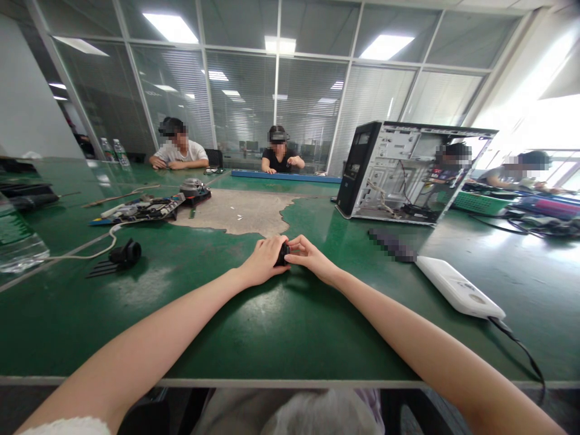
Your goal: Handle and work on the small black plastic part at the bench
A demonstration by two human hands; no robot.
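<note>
Between my two hands is a small black object (281, 254), mostly covered by fingers, so its kind is hidden. My left hand (263, 260) is closed around its left side. From the right, my right hand (308, 257) pinches it with thumb and fingers. Both hands are just above the green table (254, 338), near the middle. Off to the left lies a black round part with several prongs (127, 254), apart from my hands.
A circuit board (140, 210) with a fan-like part lies left, past a white cable. At right stand an opened computer case (362, 175) and a white power bank (460, 287) with a black cable. A water bottle (18, 241) is far left. Several people sit around the table.
</note>
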